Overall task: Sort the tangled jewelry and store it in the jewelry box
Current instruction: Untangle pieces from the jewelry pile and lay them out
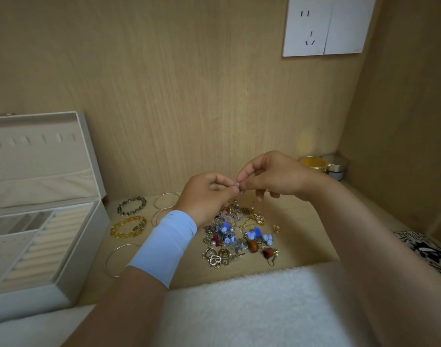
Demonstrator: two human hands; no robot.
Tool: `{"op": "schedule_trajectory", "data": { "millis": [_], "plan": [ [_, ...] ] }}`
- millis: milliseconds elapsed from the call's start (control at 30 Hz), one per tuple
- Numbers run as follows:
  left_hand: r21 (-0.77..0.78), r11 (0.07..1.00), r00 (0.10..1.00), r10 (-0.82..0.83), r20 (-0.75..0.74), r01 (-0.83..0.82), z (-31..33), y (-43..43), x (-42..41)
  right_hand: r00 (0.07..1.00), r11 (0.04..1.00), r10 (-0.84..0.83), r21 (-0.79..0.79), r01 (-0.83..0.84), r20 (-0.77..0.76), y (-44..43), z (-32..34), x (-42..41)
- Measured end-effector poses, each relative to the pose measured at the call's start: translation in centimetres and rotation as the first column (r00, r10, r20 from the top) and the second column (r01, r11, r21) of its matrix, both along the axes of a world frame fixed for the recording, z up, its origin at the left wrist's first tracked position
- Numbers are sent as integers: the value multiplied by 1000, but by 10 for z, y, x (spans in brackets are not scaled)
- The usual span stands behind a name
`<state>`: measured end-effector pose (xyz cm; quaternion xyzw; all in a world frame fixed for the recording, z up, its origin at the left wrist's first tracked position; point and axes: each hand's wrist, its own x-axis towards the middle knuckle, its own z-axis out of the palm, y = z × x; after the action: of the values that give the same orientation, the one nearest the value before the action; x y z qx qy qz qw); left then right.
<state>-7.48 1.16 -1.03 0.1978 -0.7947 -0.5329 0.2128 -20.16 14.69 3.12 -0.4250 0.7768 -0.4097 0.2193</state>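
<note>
While both hands meet at mid-frame, the left hand (209,194) and right hand (274,176) each pinch one tiny silvery piece (237,184), their fingers (242,177) clamped on it from opposite sides. It is too small to tell what kind of piece it is. It sits just above the pile (239,234) of tangled jewelry on the surface (302,229); whether a strand links it to the pile cannot be told. The box (81,246) stands open at the frame's left edge, well apart from the piece, with bracelets (128,226) lying between. The left hand is on the box's side, so it looks the nearer one to carry the piece leftward and down.
</note>
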Motion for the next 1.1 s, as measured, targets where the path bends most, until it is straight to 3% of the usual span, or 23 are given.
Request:
{"op": "schedule_trajectory", "data": {
  "millis": [100, 333, 567, 733, 933, 1100],
  "plan": [
    [25, 1000, 999, 11, -39, -10, 3, 1, 1, 999, 1000, 4, -4, -4, 39, 0, 1, 1],
    [-105, 994, 999, -34, 0, 34, 20, -13, 20, 1000, 999, 15, -38, -16, -15, -11, 2, 15],
    [-504, 841, 939, -12, 344, 195, 15, -42, 92, 937, 969, 220, 171, -178, -270, -49, -19, 78],
    [-515, 806, 872, -2, 490, 291, 5, -50, 123, 871, 926, 335, 297, -234, -360, -57, -35, 111],
    [-597, 730, 866, 15, 500, 332, -4, -53, 123, 870, 913, 348, 336, -230, -349, -60, -45, 127],
    [-546, 791, 897, -8, 443, 277, -6, -55, 123, 900, 935, 295, 289, -204, -320, -55, -26, 116]
  ]
}}
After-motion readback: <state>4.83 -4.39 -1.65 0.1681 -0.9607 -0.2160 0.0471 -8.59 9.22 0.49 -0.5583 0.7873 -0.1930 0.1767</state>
